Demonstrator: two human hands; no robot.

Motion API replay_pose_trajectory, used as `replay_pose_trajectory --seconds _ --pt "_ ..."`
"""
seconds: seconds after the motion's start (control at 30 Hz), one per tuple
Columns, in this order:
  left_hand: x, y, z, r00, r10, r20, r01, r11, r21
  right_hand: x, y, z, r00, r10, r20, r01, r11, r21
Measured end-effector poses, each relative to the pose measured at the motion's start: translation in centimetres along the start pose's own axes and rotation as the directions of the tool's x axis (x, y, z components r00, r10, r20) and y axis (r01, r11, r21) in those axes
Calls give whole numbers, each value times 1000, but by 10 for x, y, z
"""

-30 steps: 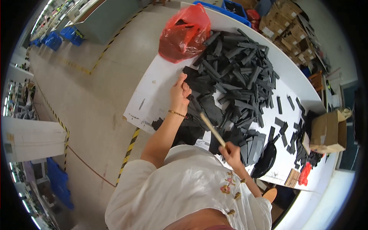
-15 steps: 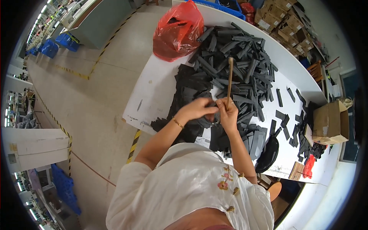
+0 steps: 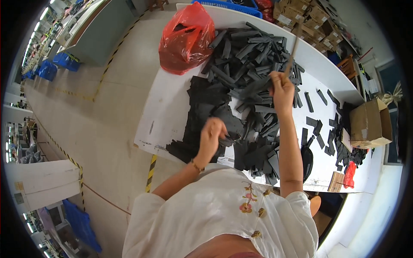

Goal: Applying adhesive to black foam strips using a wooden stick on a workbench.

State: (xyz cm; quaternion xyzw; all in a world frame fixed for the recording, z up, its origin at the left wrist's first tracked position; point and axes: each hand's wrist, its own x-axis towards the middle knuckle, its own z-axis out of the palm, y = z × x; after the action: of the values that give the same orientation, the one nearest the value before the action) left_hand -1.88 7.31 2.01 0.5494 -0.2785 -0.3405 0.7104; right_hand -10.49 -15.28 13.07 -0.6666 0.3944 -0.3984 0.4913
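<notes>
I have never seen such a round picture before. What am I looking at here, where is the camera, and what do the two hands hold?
The camera sits on a person's head and looks down, so the fisheye lens bends the edges. No machine is here, only bare hands. On the white table lies a pile of black flat strips, with a red plastic bag at its far end. The right hand holds a thin wooden stick raised above the pile. The left hand grips a black piece.

The stick (image 3: 293, 47) blurs above the right hand (image 3: 282, 88); the left hand (image 3: 211, 136) hides its piece's shape.
</notes>
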Motion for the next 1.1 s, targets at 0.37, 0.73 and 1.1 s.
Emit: replay_pose_trajectory --seconds 0.37,0.73,1.1 --pt "78 39 30 995 -43 93 56 989 -139 -74 20 30 966 96 239 -173 930 324" --pt "96 20 26 995 -104 -10 103 993 -63 -83 56 25 913 -175 368 178 984 25" --pt "99 -19 -8 982 -39 186 -57 874 483 67 27 -37 983 -84 -166 45 973 -227"
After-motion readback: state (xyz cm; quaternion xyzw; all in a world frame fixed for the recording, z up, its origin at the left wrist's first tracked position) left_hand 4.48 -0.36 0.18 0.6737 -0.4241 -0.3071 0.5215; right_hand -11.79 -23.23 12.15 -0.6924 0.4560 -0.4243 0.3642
